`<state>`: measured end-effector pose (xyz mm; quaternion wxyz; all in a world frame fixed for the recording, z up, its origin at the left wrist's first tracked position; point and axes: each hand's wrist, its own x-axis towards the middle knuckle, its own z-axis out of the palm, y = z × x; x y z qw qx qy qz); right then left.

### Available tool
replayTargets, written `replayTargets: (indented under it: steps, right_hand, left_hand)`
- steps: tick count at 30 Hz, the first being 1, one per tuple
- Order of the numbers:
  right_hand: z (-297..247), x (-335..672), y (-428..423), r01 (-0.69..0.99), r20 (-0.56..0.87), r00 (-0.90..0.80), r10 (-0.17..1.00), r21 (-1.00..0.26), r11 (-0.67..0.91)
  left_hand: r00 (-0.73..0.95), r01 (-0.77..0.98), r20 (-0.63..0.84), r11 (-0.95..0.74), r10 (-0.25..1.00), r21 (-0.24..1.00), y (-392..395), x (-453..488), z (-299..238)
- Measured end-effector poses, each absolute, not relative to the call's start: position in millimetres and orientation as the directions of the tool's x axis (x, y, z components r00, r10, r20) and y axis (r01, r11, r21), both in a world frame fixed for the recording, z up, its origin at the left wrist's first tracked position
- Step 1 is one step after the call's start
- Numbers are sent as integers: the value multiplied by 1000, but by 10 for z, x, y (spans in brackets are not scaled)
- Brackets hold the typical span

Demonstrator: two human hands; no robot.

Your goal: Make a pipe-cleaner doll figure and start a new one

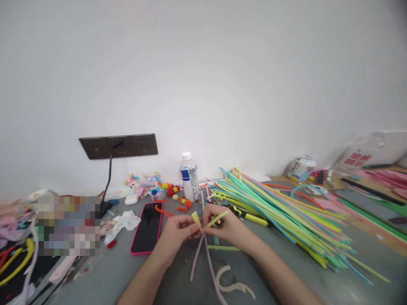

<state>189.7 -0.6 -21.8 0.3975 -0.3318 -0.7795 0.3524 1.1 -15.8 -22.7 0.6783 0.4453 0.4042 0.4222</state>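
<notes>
My left hand and my right hand meet at the middle of the grey mat, fingers pinched. Between them are yellow pipe cleaners, one end folded into a small loop at the left fingertips, another sticking out past the right fingers. Pale purple pipe cleaners run through the same spot and hang down toward me. Exactly how the strands cross is hidden by my fingers. Below my right wrist lies a short yellow-green piece. A curled cream strip rests nearer to me.
A large bundle of coloured pipe cleaners spreads on the right, beside a yellow-and-black cutter. A phone lies left of my hands. Behind stand a bottle and small toy figures. A cable hangs from the wall socket.
</notes>
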Motion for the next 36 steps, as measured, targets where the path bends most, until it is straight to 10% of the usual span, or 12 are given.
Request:
replayTargets:
  steps: [8,23,36]
  right_hand:
    - [-187,1955,-59,66,143,-544,827,-975,212]
    - [-118,1967,-82,35,74,-642,763,-991,126]
    - [-135,1888,-23,-128,108,-462,880,-990,54]
  left_hand:
    - [461,-113,-188,267,867,957,-193,-40,-162]
    - [629,-23,-309,414,714,910,-292,-70,-130]
    - [379,-226,-162,260,911,939,-217,5,-130]
